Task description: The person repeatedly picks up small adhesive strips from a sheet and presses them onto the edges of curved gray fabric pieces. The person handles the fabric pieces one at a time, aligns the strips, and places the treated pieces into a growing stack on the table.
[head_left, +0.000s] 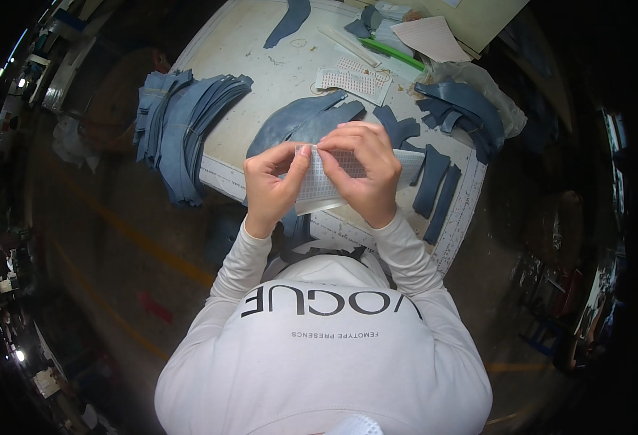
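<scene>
A white sheet of small printed stickers is held up over the near part of the table. My left hand pinches its upper left corner between thumb and fingers. Close beside it, my right hand is closed too, thumb and fingertips together at the sheet's top edge. Whether a single sticker is between those right fingertips is too small to tell. Just beyond my hands lie curved blue-grey cut pieces, which look like leather or fabric. Narrower blue strips rest to the right of the sheet.
A thick bundle of blue-grey pieces hangs over the table's left edge. Another pile sits at the right by a clear plastic bag. Farther back are more sticker sheets, a green tray edge and a pinkish paper.
</scene>
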`<state>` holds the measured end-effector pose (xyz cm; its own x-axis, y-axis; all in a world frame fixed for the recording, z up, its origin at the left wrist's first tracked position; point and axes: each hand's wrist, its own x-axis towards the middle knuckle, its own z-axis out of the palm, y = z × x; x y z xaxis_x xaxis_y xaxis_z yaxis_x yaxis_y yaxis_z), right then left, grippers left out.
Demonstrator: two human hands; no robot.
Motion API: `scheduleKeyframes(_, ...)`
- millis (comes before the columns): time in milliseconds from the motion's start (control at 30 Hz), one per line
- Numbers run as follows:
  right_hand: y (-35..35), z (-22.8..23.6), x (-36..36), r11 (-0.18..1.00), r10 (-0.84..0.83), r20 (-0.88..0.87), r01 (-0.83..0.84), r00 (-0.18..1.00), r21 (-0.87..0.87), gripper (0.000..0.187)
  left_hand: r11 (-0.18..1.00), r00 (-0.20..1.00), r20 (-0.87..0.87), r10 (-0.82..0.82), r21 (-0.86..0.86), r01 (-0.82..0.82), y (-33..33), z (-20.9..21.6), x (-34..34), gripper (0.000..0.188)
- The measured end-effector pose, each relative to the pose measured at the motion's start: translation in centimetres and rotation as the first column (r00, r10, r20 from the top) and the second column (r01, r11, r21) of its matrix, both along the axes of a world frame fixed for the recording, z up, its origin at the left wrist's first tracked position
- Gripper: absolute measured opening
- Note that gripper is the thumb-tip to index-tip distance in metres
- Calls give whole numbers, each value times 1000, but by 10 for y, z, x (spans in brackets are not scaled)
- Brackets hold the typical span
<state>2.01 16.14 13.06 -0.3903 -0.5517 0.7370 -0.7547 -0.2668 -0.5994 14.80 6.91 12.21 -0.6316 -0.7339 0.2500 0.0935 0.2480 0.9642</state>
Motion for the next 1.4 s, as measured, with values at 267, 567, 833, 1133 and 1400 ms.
scheduleKeyframes(267,-4,-1,7,996,-84,-109,80,990,-46,33,998,999,38,5,-61,-3,0,-6,1,19)
scheduleKeyframes(567,-4,-5,10,997,65,92,-60,994,-56,48,999,998,30,-47,23,47,1,-9,-2,20)
scheduleKeyframes(833,-9,-14,11,997,55,7,-55,998,-51,53,995,997,59,-51,84,46,5,-8,-6,21)
scheduleKeyframes(1133,-11,-30,-12,988,134,471,-82,872,-131,44,959,978,42,205,192,-209,-84,-71,21,22)
scheduleKeyframes(1400,12,-85,-84,994,-91,607,33,790,106,16,644,619,311,722,-628,-436,-172,-143,75,30)
